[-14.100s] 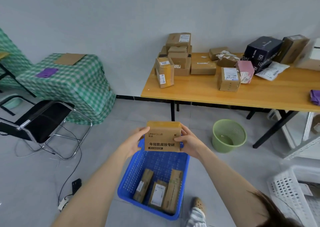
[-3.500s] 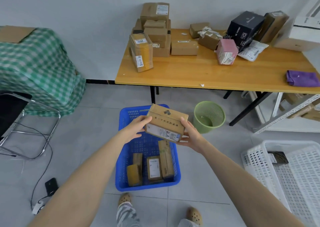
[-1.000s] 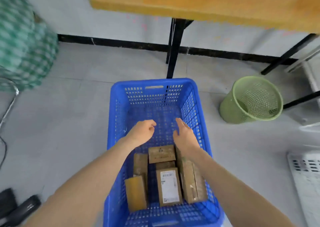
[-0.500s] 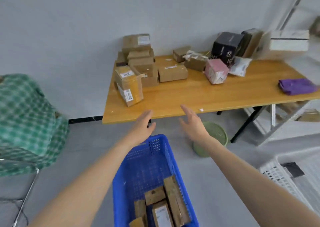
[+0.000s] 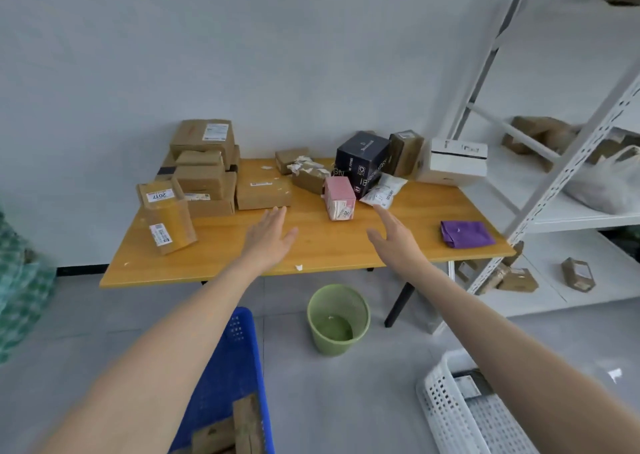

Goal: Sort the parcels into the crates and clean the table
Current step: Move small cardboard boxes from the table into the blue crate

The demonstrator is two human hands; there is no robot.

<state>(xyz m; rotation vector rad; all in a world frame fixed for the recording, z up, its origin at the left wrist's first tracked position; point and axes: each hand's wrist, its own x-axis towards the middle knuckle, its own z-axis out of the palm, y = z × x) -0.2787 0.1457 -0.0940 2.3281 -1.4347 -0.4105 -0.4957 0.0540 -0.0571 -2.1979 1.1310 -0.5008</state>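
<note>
left hand [image 5: 270,232]: fingers straight and released, holding nothing, over the middle of the table [image 5: 329,246].
right hand [image 5: 394,237]: fingers likewise spread and empty, just near of the pink parcel [image 5: 339,197].
brown parcels [image 5: 204,173]: stacked at the table's far left.
yellow-taped parcel [image 5: 168,216]: stands tilted at the near left.
black box [image 5: 362,161], white box [image 5: 453,161]: table's far right.
purple cloth [image 5: 465,234]: near right corner.
blue crate [image 5: 239,360]: floor, near left, holding a few cartons [image 5: 235,429].
white crate [image 5: 446,405]: floor, near right.
green bin [image 5: 337,318]: floor, by the table's near edge.
</note>
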